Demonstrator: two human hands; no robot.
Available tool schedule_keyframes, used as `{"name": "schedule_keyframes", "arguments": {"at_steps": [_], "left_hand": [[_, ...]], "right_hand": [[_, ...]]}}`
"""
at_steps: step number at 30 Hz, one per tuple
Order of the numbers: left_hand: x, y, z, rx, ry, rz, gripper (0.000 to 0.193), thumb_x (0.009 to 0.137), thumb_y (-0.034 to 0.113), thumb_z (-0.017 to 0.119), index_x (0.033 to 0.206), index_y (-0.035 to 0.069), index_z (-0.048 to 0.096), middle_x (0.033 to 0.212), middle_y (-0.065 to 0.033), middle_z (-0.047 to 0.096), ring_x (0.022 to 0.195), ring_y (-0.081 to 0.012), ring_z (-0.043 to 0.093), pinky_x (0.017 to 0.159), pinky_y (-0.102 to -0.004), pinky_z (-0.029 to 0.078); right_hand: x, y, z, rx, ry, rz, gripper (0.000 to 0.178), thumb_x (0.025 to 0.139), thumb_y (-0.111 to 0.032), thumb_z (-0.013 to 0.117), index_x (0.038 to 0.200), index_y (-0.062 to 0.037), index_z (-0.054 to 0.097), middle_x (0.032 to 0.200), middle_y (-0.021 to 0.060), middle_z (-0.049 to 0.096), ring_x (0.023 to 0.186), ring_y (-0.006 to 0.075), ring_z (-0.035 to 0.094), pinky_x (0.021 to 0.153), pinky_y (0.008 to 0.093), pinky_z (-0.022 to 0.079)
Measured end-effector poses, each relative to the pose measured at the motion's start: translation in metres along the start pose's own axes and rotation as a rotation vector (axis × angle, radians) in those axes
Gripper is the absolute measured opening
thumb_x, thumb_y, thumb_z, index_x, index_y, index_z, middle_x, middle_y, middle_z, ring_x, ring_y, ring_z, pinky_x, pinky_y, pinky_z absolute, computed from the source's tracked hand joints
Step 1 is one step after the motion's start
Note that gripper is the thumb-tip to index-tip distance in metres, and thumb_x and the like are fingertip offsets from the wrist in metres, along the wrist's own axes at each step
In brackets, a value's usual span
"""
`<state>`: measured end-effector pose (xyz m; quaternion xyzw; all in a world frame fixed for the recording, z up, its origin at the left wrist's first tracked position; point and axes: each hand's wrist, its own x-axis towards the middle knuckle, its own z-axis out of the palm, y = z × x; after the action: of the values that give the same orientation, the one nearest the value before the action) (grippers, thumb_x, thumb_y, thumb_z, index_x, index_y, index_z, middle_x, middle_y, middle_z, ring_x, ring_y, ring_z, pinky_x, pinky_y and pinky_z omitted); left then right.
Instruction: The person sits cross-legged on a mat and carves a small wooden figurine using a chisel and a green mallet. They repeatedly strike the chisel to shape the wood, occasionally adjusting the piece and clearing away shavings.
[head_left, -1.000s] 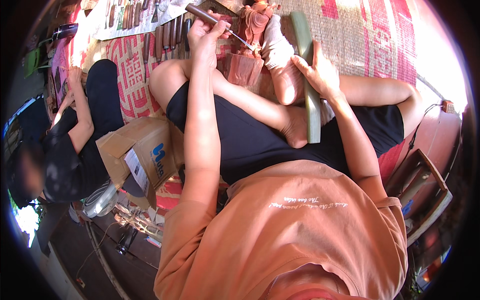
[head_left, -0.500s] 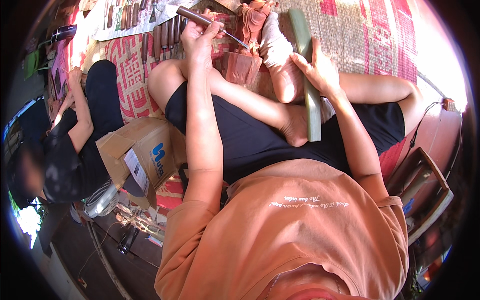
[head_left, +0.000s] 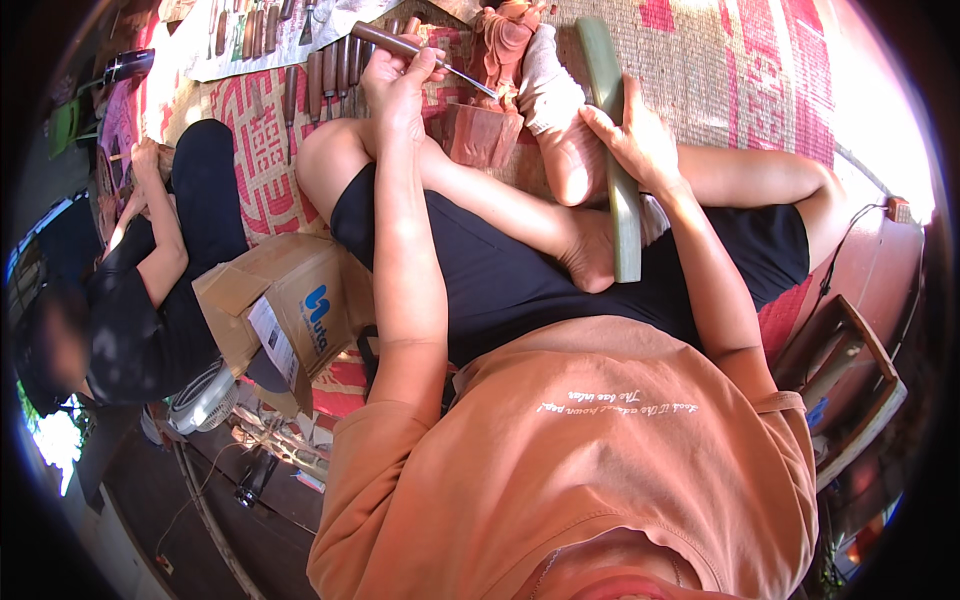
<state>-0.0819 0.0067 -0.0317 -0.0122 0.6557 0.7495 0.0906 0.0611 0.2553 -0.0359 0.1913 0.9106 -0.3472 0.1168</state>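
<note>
My left hand (head_left: 394, 88) is closed around a carving chisel (head_left: 384, 38) with a dark brown wooden handle. Its thin metal shaft slants down to the right, and the tip meets the lower part of a reddish wood carving (head_left: 500, 48). That carving stands on an uncut block-like base (head_left: 484, 135) between my legs, beside my foot wrapped in pale cloth (head_left: 547, 85). In my right hand (head_left: 642, 138) is a long, flat, grey-green bar (head_left: 627, 235); its thumb lies across the bar, and the bar's near end rests by my other bare foot (head_left: 588, 262).
Several wood-handled chisels (head_left: 330, 75) lie at the far left on a white sheet (head_left: 230, 62) and the patterned mat (head_left: 735, 75). An opened cardboard box (head_left: 285, 290) sits at my left. Beyond it another person (head_left: 150, 260) works with both hands. A wooden frame (head_left: 870, 370) stands at right.
My hands, the chisel and the bar stay almost where they were. At the left, the other person's hands have shifted slightly.
</note>
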Motion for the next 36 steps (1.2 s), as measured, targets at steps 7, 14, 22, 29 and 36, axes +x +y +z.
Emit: {"name": "schedule_keyframes", "arguments": {"at_steps": [7,14,22,29,36], "left_hand": [[-0.010,0.005,0.014,0.101,0.035,0.105,0.025,0.085,0.000,0.067,0.106,-0.003,0.054,0.089,-0.0134,0.066,0.075,-0.0160,0.064,0.065,-0.0250,0.053],[-0.013,0.007,0.013,0.045,0.060,0.106,0.027,0.084,0.000,0.068,0.106,-0.003,0.053,0.087,-0.0140,0.067,0.074,-0.0164,0.064,0.066,-0.0262,0.054],[-0.013,0.008,0.007,-0.029,0.049,0.083,0.028,0.084,0.000,0.068,0.106,-0.003,0.052,0.087,-0.0153,0.067,0.073,-0.0169,0.064,0.067,-0.0259,0.053],[-0.014,0.009,0.012,0.026,0.059,0.087,0.027,0.085,0.000,0.067,0.106,-0.003,0.052,0.088,-0.0151,0.067,0.074,-0.0168,0.064,0.067,-0.0253,0.053],[-0.005,0.002,0.011,0.030,0.014,0.061,0.025,0.085,-0.002,0.067,0.105,-0.002,0.053,0.087,-0.0139,0.066,0.075,-0.0165,0.064,0.067,-0.0251,0.054]], "right_hand": [[-0.001,0.000,-0.001,-0.001,-0.002,0.001,0.080,0.084,-0.059,0.057,0.138,-0.0065,0.031,0.096,0.0285,0.065,0.091,0.0458,0.063,0.082,0.0493,0.049],[0.000,0.002,0.000,-0.017,0.013,-0.025,0.081,0.083,-0.060,0.056,0.136,-0.0026,0.032,0.092,0.0270,0.066,0.088,0.0425,0.065,0.081,0.0475,0.051],[0.000,0.001,-0.002,-0.011,-0.002,-0.019,0.082,0.083,-0.061,0.055,0.135,-0.0010,0.032,0.091,0.0252,0.067,0.087,0.0410,0.066,0.082,0.0466,0.051],[0.001,0.000,-0.002,-0.038,-0.017,0.002,0.082,0.083,-0.061,0.056,0.134,-0.0013,0.033,0.091,0.0250,0.067,0.088,0.0398,0.066,0.083,0.0468,0.051],[-0.001,-0.002,-0.001,-0.021,-0.007,0.009,0.079,0.085,-0.058,0.057,0.138,-0.0059,0.031,0.095,0.0278,0.065,0.091,0.0439,0.064,0.083,0.0475,0.050]]}}
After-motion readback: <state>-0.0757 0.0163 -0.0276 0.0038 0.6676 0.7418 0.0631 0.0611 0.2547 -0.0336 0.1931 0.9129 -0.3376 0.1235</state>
